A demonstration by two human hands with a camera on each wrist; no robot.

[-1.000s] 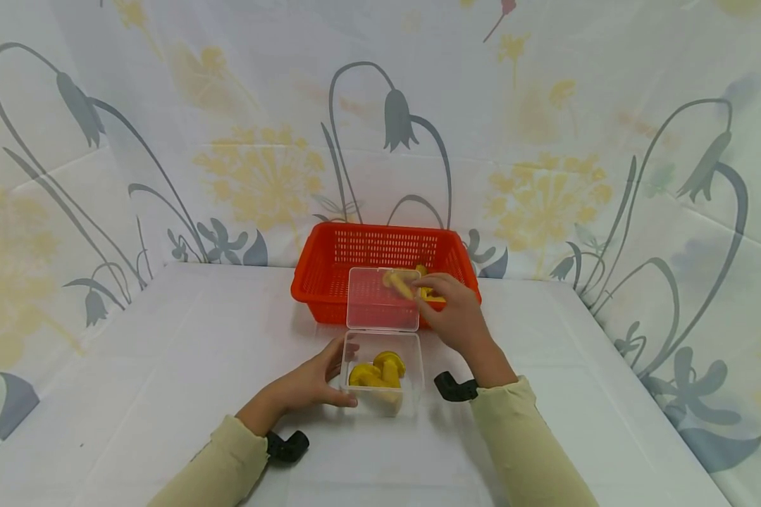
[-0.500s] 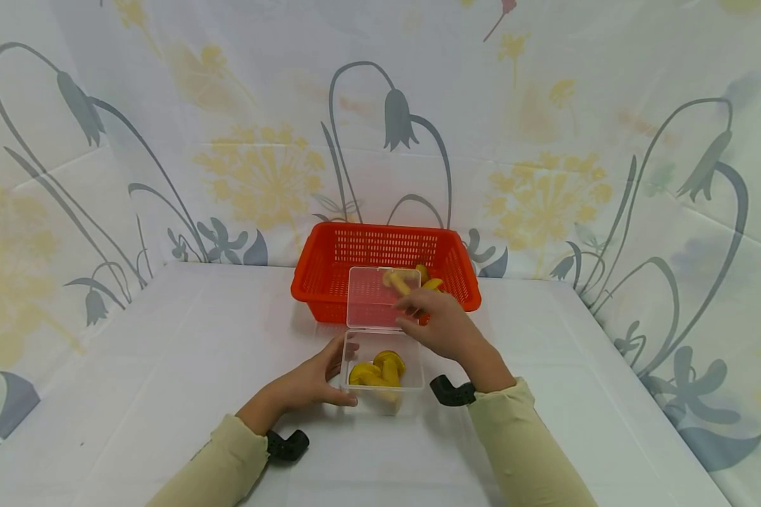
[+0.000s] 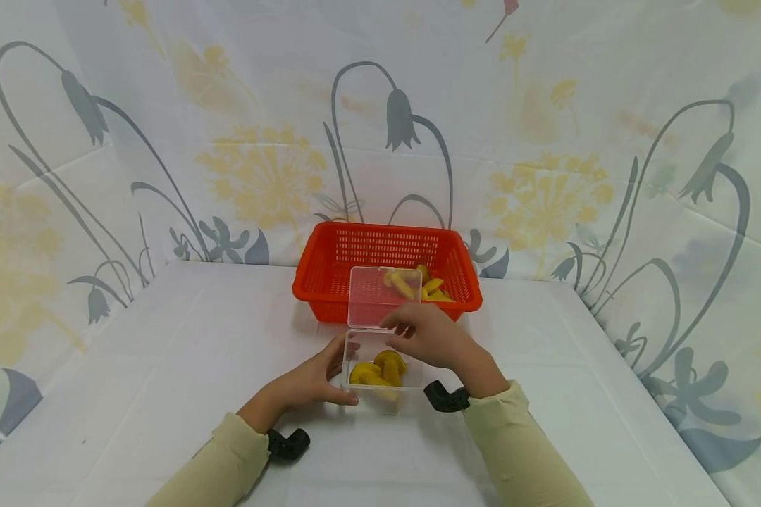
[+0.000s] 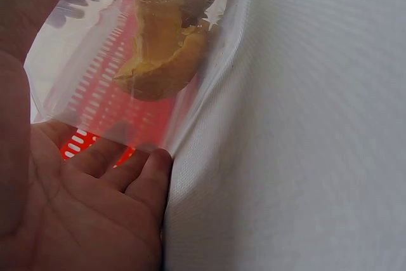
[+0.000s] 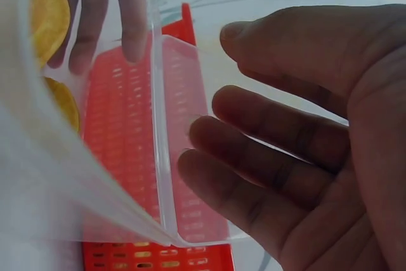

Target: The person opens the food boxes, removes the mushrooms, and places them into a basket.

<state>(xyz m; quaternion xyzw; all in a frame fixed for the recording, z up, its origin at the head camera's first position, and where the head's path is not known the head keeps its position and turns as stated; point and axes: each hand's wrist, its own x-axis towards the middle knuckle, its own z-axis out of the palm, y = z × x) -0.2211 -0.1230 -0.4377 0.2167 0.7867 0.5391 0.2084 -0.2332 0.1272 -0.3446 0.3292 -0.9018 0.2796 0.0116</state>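
Observation:
A clear plastic box (image 3: 415,367) stands on the white cloth, its hinged lid (image 3: 369,296) raised towards the back. Yellow mushrooms (image 3: 391,369) lie inside it. My left hand (image 3: 311,382) grips the box's left side, thumb at the front and fingers behind; the left wrist view shows a mushroom (image 4: 162,71) through the clear wall. Above the box's back right corner, near the hinge, is my right hand (image 3: 428,336). In the right wrist view its fingers (image 5: 266,157) are loosely bent, thumb apart, with nothing between them.
Right behind the box stands a red perforated basket (image 3: 320,282), partly covered by the lid in the head view. More yellow mushrooms (image 3: 436,289) lie in its right side. A flower-patterned cloth (image 3: 228,105) hangs behind the table.
My right hand has moved from over the basket's right side, down and left, to the box's back edge. My left hand keeps its grip on the box.

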